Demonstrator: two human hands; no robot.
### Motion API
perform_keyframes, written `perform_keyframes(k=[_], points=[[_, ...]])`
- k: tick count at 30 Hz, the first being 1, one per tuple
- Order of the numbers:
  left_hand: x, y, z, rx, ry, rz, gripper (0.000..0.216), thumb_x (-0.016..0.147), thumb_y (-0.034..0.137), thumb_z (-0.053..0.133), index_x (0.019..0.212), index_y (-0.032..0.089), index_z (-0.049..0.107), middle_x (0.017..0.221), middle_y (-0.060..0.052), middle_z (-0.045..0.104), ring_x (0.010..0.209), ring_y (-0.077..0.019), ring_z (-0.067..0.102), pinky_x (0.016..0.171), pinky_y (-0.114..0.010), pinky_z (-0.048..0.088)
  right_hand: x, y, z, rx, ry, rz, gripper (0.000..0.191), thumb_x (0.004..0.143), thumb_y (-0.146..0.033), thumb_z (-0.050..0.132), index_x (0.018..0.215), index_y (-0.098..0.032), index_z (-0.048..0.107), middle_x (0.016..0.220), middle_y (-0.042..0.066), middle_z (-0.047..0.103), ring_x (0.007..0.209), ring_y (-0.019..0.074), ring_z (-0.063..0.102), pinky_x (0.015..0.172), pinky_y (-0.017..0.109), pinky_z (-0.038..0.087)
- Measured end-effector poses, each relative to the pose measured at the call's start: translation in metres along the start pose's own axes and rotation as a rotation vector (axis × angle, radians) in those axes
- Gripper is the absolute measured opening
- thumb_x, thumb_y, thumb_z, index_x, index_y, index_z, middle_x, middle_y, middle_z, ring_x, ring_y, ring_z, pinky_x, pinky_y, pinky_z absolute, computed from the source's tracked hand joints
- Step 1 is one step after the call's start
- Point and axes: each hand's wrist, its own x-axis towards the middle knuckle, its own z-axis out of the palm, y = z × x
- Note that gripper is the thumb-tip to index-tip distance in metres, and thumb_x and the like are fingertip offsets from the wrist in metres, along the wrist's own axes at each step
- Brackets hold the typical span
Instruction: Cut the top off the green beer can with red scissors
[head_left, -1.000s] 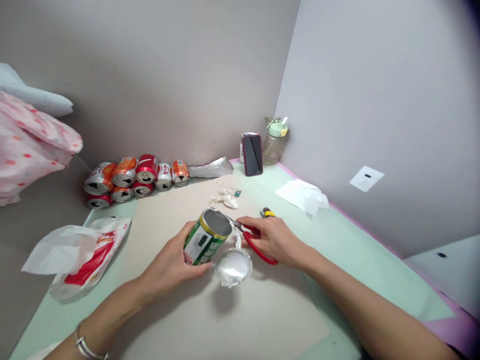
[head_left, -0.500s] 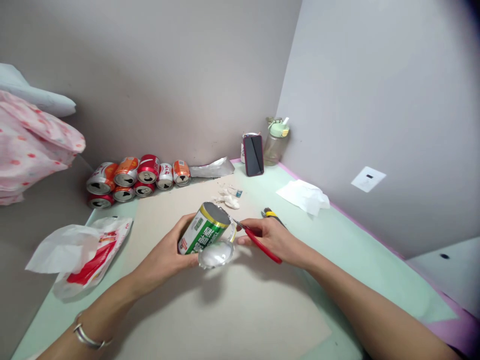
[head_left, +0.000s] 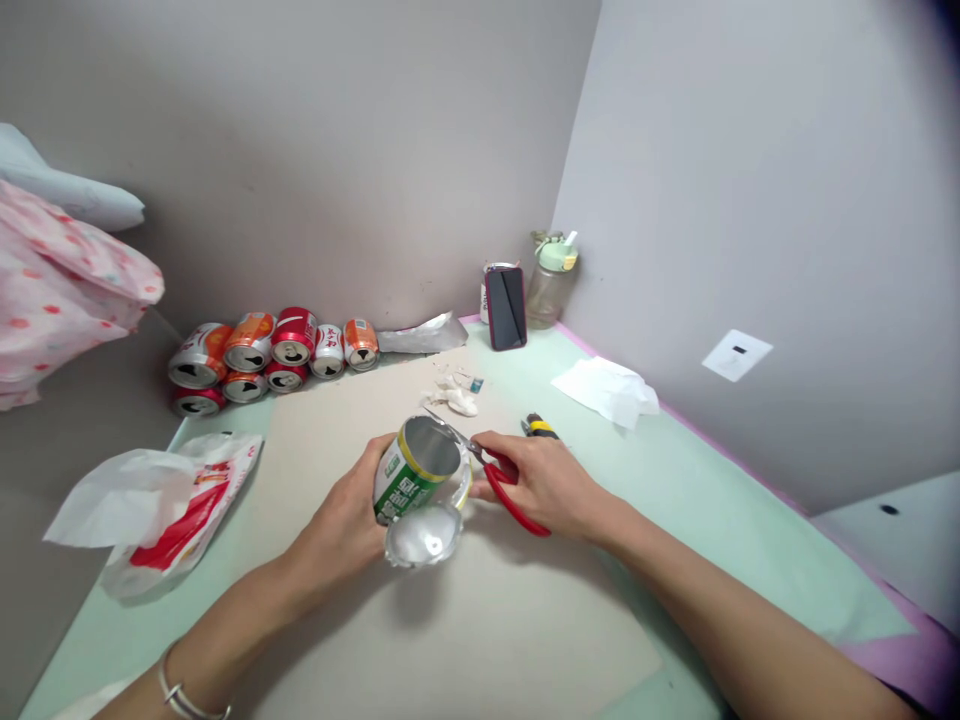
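Can (head_left: 409,490) in green and white, banded with yellow at its open mouth, is raised and tilted above the middle of the tabletop (head_left: 720,560), over a beige sheet (head_left: 525,625) laid there. From my remote post, through the head camera, I have the left hand (head_left: 345,510) grasping it around its left side; a silver bracelet (head_left: 180,697) circles that wrist, toward the near left corner. The right hand (head_left: 551,485) grips scissors (head_left: 517,513) by their red handles; I see the blades against the can's rim on its far right side, but cannot tell how far they are parted. A silver disc (head_left: 424,535) with a ragged edge hangs in front of the can, and a curved strip (head_left: 466,488) edged in yellow bends down toward it, near the right fingertips. Beyond the hands I find crumpled white scraps (head_left: 454,397) near the sheet's far edge and a black and yellow tool (head_left: 540,427) just past the right hand. Drink cans (head_left: 251,342) lie on their sides, partly stacked, from the tabletop's far left corner along its far edge, with a bent silver piece (head_left: 424,337) beside them. At the far right corner a dark phone (head_left: 507,310) leans upright near a green-lidded bottle (head_left: 551,295). White paper (head_left: 607,390) lies by the right edge, a red and white tissue pack (head_left: 176,528) by the left.
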Motion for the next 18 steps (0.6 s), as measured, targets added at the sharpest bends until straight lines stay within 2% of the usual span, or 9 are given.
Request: perform_keyframes(k=[3, 7, 13, 15, 18], points=[[-0.001, 0.0, 0.0, -0.023, -0.014, 0.01, 0.064, 0.075, 0.036, 0.076, 0.128, 0.021, 0.044, 0.11, -0.008, 0.069, 0.093, -0.0267, 0.067, 0.08, -0.034, 0.052, 0.0, -0.002, -0.003, -0.005, 0.017, -0.012, 0.036, 0.093, -0.057, 0.055, 0.109, -0.026, 0.064, 0.079, 0.002, 0.065, 0.065, 0.0173, 0.053, 0.063, 0.025, 0.035], [-0.002, -0.002, 0.0, -0.053, -0.041, -0.048, 0.065, 0.073, 0.033, 0.079, 0.127, 0.023, 0.044, 0.107, -0.006, 0.07, 0.093, -0.0269, 0.067, 0.079, -0.033, 0.052, 0.001, -0.003, -0.005, -0.019, -0.001, 0.026, 0.038, 0.093, -0.062, 0.053, 0.103, -0.028, 0.066, 0.067, -0.001, 0.058, 0.06, 0.0163, 0.049, 0.061, 0.024, 0.033], [-0.001, -0.004, -0.005, -0.176, -0.12, -0.107, 0.067, 0.069, 0.025, 0.083, 0.123, 0.029, 0.045, 0.117, -0.002, 0.065, 0.108, -0.027, 0.063, 0.088, -0.032, 0.05, 0.001, -0.001, -0.009, -0.014, -0.017, 0.01, 0.039, 0.092, -0.063, 0.054, 0.091, -0.026, 0.067, 0.056, -0.005, 0.042, 0.054, 0.0141, 0.037, 0.059, 0.025, 0.029], [-0.001, -0.004, -0.011, -0.206, -0.192, -0.12, 0.066, 0.07, 0.027, 0.083, 0.124, 0.031, 0.044, 0.118, -0.001, 0.064, 0.112, -0.0271, 0.061, 0.091, -0.033, 0.05, 0.0, -0.001, -0.014, 0.044, -0.049, 0.002, 0.039, 0.092, -0.062, 0.055, 0.085, -0.024, 0.065, 0.056, -0.005, 0.039, 0.055, 0.0136, 0.033, 0.058, 0.025, 0.028], [-0.002, -0.004, -0.021, -0.196, -0.286, -0.118, 0.06, 0.075, 0.034, 0.081, 0.124, 0.029, 0.046, 0.118, -0.002, 0.063, 0.116, -0.0288, 0.059, 0.091, -0.034, 0.05, -0.001, -0.003, -0.022, 0.259, -0.182, 0.026, 0.04, 0.091, -0.061, 0.056, 0.084, -0.023, 0.064, 0.06, -0.006, 0.038, 0.057, 0.0123, 0.031, 0.054, 0.023, 0.027]])
